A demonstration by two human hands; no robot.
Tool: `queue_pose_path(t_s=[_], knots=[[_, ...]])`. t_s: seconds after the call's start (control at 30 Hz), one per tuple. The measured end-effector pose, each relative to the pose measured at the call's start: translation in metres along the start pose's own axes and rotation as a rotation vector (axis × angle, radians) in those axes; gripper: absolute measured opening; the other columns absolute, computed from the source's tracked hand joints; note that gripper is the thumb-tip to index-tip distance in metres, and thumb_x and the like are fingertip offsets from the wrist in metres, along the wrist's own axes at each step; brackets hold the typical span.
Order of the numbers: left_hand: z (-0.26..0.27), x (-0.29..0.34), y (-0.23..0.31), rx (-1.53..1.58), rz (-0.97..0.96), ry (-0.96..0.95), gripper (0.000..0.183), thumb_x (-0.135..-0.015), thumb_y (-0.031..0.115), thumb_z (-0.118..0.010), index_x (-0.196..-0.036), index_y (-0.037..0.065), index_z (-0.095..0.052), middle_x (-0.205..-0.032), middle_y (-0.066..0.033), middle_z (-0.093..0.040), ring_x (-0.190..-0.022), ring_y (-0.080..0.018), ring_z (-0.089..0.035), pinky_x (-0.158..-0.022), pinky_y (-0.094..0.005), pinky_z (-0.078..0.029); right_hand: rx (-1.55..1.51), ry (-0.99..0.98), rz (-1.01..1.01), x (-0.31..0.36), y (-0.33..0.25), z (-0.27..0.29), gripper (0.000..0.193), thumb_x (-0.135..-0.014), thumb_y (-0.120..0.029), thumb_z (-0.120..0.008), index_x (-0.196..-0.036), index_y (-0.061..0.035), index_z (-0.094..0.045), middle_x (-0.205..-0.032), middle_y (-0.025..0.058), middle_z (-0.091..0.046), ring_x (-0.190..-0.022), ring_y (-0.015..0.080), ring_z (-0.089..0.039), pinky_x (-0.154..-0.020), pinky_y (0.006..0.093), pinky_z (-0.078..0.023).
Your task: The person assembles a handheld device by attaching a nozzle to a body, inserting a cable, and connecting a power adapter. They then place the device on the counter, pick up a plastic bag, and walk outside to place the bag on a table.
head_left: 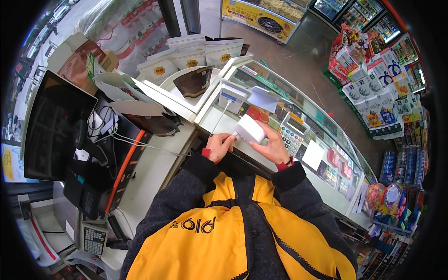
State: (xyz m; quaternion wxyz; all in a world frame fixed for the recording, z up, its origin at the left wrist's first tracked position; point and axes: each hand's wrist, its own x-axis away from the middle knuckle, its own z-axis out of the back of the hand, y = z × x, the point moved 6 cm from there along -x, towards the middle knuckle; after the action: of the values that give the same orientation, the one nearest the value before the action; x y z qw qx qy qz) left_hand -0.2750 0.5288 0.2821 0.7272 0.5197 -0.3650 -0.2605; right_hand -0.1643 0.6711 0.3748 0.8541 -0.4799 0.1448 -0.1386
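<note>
We list one white device (250, 129), gripped by our right hand (274, 146); our left hand (219, 147), fingertips pinched together at its edge; one calculator (293, 134); one yellow vest (196, 249), dark-lettered.

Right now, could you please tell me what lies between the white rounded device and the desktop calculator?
In the head view, the person's right hand lies between the white rounded device and the desktop calculator, holding the device.

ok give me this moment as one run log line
left hand: at white device's left end | right hand: holds white device | nearby: calculator
</note>
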Motion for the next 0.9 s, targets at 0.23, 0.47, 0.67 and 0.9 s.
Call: queue_pose_path(t_s=[0.23, 0.47, 0.67, 0.9], knots=[[0.000, 0.000, -0.001, 0.014, -0.021, 0.036, 0.026, -0.093, 0.021, -0.057, -0.089, -0.001, -0.071, -0.063, -0.0050, -0.064, -0.056, -0.0119, -0.058, -0.056, -0.0269, -0.047, 0.072, 0.075, -0.005, 0.008, 0.008, 0.001, 0.058, -0.073, -0.015, -0.076, -0.125, 0.0002, -0.056, -0.115, 0.0174, -0.063, -0.106, 0.0311, -0.062, -0.091, 0.0347, -0.049], [-0.005, -0.007, -0.018, 0.193, 0.088, -0.061, 0.027, -0.096, 0.020, -0.055, -0.090, -0.003, -0.069, -0.065, -0.0027, -0.063, -0.055, -0.0081, -0.055, -0.052, -0.0225, -0.045, 0.089, 0.043, 0.014, 0.008, 0.013, -0.001, 0.059, -0.075, -0.020, -0.075, -0.125, 0.0028, -0.055, -0.120, 0.0192, -0.060, -0.110, 0.0334, -0.060, -0.094, 0.0367, -0.047], [-0.005, -0.007, -0.023, 0.317, 0.141, -0.237, 0.026, -0.100, 0.019, -0.053, -0.100, -0.003, -0.066, -0.074, -0.0026, -0.065, -0.064, -0.0077, -0.058, -0.062, -0.0212, -0.049, 0.171, 0.113, 0.131, 0.016, -0.006, -0.002, 0.061, -0.071, -0.014, -0.079, -0.126, -0.0018, -0.056, -0.120, 0.0161, -0.054, -0.114, 0.0333, -0.053, -0.097, 0.0392, -0.044], [-0.004, 0.006, -0.025, 0.199, 0.039, -0.178, 0.022, -0.098, 0.013, -0.055, -0.105, -0.003, -0.068, -0.082, -0.0055, -0.069, -0.069, -0.0080, -0.061, -0.065, -0.0217, -0.050, 0.356, 0.261, 0.268, 0.039, -0.019, -0.003, 0.060, -0.065, -0.010, -0.081, -0.122, -0.0114, -0.060, -0.111, 0.0097, -0.049, -0.103, 0.0303, -0.049, -0.094, 0.0438, -0.037]])
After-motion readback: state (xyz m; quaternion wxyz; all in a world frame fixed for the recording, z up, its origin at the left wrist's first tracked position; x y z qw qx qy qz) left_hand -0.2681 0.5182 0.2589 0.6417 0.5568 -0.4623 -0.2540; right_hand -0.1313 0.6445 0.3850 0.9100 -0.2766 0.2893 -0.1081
